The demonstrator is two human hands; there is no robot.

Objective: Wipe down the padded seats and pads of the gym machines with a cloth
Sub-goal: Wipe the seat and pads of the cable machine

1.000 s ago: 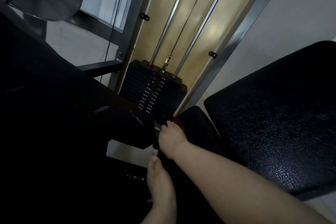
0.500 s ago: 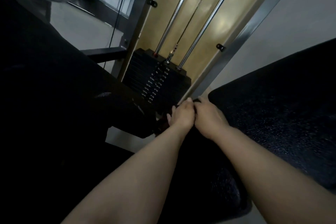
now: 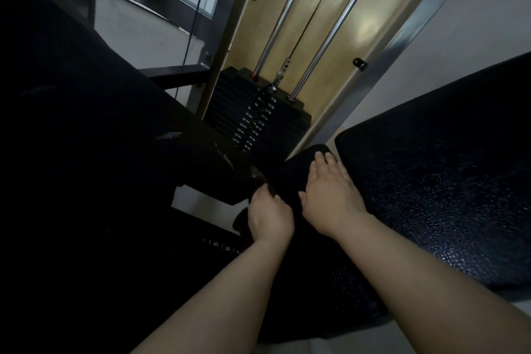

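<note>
A narrow black padded seat [image 3: 298, 172] runs up the middle of the view between two larger pads. My right hand [image 3: 330, 198] lies flat on it, fingers straight and pointing toward the weight stack. At the pad's left edge my left hand [image 3: 270, 217] curls its fingers over a dark reddish cloth [image 3: 242, 223], which is hard to make out in the dim light. A big textured black pad [image 3: 431, 181] lies right of my right hand. Another black pad [image 3: 86, 123] fills the left side.
Straight ahead stands the black weight stack [image 3: 258, 121] with kg labels, chrome guide rods [image 3: 339, 26] and a cable, inside a grey steel frame [image 3: 402, 37]. A numbered adjustment scale [image 3: 221, 246] shows below my left hand. Pale floor shows between the pads.
My hands were pressed together at the far end of the narrow pad. The left one has slid back to the pad's left edge, and the right one now lies flat on top.
</note>
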